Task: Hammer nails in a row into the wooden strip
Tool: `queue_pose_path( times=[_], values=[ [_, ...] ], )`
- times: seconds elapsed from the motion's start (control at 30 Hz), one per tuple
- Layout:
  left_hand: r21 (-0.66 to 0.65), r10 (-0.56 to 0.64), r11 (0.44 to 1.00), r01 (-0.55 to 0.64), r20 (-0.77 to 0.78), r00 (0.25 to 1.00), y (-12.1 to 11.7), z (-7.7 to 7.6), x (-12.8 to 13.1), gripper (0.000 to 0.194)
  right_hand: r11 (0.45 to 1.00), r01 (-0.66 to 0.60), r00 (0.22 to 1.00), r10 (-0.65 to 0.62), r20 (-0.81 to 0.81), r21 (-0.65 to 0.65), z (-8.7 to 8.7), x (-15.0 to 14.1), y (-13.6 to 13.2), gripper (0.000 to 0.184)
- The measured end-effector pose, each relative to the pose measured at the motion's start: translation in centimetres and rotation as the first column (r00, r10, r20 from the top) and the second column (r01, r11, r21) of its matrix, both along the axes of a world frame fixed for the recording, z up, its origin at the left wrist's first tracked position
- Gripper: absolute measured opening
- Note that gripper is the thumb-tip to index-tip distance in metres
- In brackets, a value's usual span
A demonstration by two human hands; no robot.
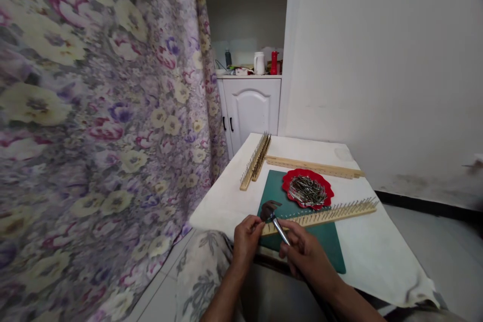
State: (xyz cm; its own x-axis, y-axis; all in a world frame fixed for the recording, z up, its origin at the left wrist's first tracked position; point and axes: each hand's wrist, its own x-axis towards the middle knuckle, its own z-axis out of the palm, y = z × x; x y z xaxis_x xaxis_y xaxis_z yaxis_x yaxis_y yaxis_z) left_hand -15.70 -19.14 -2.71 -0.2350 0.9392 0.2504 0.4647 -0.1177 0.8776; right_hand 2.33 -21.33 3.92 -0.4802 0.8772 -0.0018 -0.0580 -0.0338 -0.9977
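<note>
My right hand [304,249] is closed around the metal handle of a hammer [279,229]. The hammer's dark head is over the left end of a wooden strip [320,217] studded with upright nails. At that same end my left hand [247,239] is closed, thumb and fingertips pinched together close to the strip; whatever is between them is too small to make out. Under the strip lies a green cutting mat [322,246]. Just behind the strip, a red scalloped dish [328,188] holds a heap of loose nails [307,191].
Two nail-studded strips [256,161] lie side by side at the table's back left. More wooden strips [313,166] lie across the back. A white cover [222,206] is spread over the table. A floral curtain [113,136] hangs at left; a white cabinet [252,103] stands beyond.
</note>
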Motion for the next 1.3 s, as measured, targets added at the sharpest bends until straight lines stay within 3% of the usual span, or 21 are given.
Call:
queue_pose_path(
  times=[0.3, 0.7, 0.97, 1.17, 1.3],
  values=[
    [0.017, 0.014, 1.000, -0.014, 0.013, 1.000, -0.1, 0.1, 0.0, 0.013, 0.999, 0.000, 0.996, -0.004, 0.084, 0.052, -0.6, -0.9, -0.4, 0.042],
    [0.011, 0.034, 0.999, -0.034, -0.006, 0.999, -0.3, 0.3, 0.1, 0.014, 0.999, 0.021, 0.999, -0.023, 0.048, 0.046, 0.2, -0.6, -0.7, 0.040],
    [0.032, 0.010, 0.999, -0.011, 0.027, 1.000, -0.2, -0.2, 0.0, 0.013, 0.995, 0.094, 0.994, -0.092, -0.058, 0.035, 0.2, 2.2, -0.4, 0.044],
    [0.031, 0.002, 1.000, -0.002, 0.003, 1.000, -0.2, 0.2, -0.2, 0.012, 0.987, 0.159, 0.986, -0.157, -0.049, 0.024, -0.6, 4.9, 0.5, 0.046],
    [0.035, 0.000, 0.999, 0.000, -0.002, 1.000, -0.2, 0.5, -0.1, 0.014, 0.987, 0.162, 0.985, -0.162, -0.051, -0.005, -0.7, 5.1, 0.3, 0.047]
  ],
)
